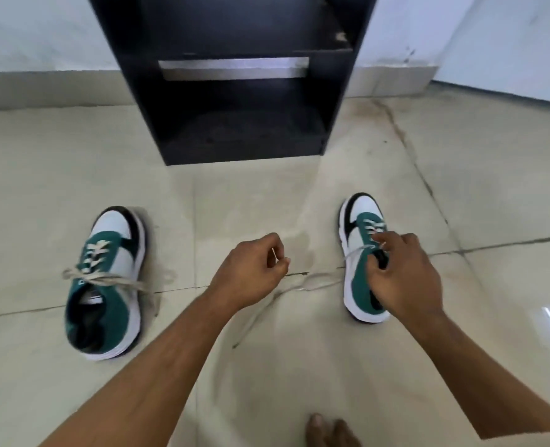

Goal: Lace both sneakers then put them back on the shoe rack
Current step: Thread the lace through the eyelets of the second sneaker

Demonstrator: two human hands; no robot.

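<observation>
From the head view, my right hand (pixel 402 275) rested on the right sneaker (pixel 362 256), fingers curled at its eyelets; what they pinched I couldn't tell. My left hand (pixel 251 269) seemingly pinched the lace (pixel 319 282), which needed steady tension. The left sneaker (pixel 106 282) sat laced before the shoe rack (pixel 235 91)

Both bare forearms reach forward. Left hand (pixel 251 274) is loosely curled, thumb and forefinger pinched together. Right hand (pixel 402 275) points palm-down, fingers (pixel 384 237) bent downward.
</observation>
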